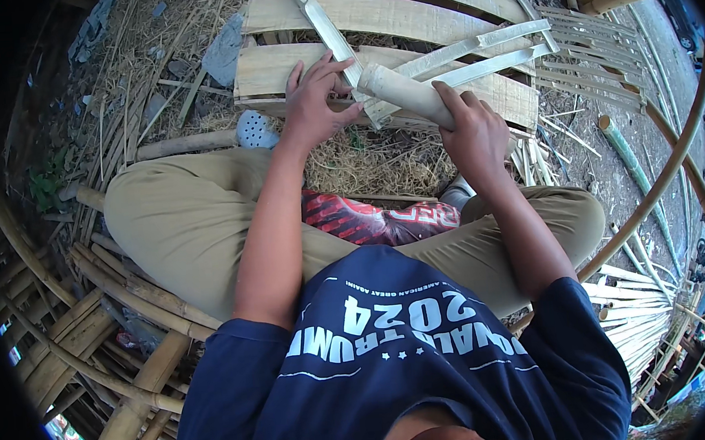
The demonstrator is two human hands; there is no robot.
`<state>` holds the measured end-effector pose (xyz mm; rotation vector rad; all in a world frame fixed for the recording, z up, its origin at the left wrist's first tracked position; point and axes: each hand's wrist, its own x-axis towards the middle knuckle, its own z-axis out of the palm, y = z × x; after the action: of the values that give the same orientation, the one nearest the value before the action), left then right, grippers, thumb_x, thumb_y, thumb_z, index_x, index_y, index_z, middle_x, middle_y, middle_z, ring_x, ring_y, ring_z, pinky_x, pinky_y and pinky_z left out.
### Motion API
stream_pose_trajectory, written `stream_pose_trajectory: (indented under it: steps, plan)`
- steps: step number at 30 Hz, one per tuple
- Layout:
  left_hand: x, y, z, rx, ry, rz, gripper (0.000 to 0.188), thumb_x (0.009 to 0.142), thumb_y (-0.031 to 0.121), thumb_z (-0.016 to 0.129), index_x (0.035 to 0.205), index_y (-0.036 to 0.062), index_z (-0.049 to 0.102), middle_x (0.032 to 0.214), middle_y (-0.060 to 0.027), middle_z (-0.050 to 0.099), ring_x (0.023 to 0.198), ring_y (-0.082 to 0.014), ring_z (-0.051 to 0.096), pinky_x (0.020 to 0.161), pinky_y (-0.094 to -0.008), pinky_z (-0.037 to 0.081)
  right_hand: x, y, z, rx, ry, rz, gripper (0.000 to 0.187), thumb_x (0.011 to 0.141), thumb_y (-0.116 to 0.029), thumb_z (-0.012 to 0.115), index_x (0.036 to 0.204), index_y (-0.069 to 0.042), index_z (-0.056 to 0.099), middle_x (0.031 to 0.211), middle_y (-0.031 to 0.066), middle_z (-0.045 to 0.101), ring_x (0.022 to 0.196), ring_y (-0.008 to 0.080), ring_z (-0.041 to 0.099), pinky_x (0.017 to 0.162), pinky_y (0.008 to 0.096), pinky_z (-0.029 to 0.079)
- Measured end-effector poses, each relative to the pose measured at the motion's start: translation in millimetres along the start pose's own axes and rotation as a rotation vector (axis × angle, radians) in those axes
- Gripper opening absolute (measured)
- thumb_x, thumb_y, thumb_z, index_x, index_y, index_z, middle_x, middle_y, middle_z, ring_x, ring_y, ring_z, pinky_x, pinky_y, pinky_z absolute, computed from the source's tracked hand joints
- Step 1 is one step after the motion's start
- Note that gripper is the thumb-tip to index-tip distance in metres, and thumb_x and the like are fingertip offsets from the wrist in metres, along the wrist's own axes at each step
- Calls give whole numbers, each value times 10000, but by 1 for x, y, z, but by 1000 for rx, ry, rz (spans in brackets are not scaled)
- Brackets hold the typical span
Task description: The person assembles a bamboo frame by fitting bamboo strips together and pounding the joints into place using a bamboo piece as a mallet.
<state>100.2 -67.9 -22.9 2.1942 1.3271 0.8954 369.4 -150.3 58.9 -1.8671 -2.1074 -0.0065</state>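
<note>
My left hand [316,104] rests on the near edge of a slatted wooden platform [276,66]. Its fingers are spread and curved, with thumb and fingertips touching a pale split bamboo strip [327,30] from one side. My right hand [477,129] is wrapped around the near end of a thick, pale bamboo piece [405,94]. That piece slants to the upper left, its far end close to where several bamboo strips meet. Two further strips [481,65] run off to the right and join a crosspiece [530,11]. The bamboo piece hides part of the joint.
My bent legs [196,206] lie in front of the platform, with dry shavings [365,166] between. A perforated blue-grey object [256,130] sits by my left knee. Bamboo poles [128,399] are at left, a green bamboo pole [635,167] and a bundle of split strips [636,306] at right.
</note>
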Motion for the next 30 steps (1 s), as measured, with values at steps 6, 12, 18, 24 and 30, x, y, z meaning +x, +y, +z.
stream_pose_trajectory:
  steps: [6,12,18,24,30]
  plan:
    - [0,2,0,0,2,9,271,768,293,886,888,124,712,1504,35,636,1535,-229,440,1315,-522,154,0,2,-2,8,-16,24,650,759,-93,817,1376,-238,674,933,87,696,855,318,730,742,455,576]
    - [0,1,-1,20,1,21,275,773,290,881,879,119,694,1499,21,642,1531,-234,445,1312,-520,162,2,-6,-20,-56,95,-26,665,770,-58,760,1401,-244,658,945,84,697,830,303,721,708,455,563]
    - [0,-2,-2,10,14,24,279,766,288,887,876,130,685,1479,19,657,1529,-236,450,1310,-515,168,4,-6,-12,28,192,1,690,736,-68,810,1383,-272,691,882,57,663,795,274,712,693,430,564]
    - [2,2,-3,-11,6,16,267,772,284,889,873,135,692,1475,8,661,1524,-244,457,1307,-514,173,-2,-1,3,120,34,133,594,754,-156,825,1334,-192,701,923,104,727,820,322,731,719,437,578]
    - [4,5,-7,-99,19,52,221,809,251,872,910,117,729,1444,-67,680,1498,-284,486,1293,-523,196,-2,21,30,810,-329,694,427,866,-235,818,1108,71,645,865,127,713,809,210,750,638,361,560]
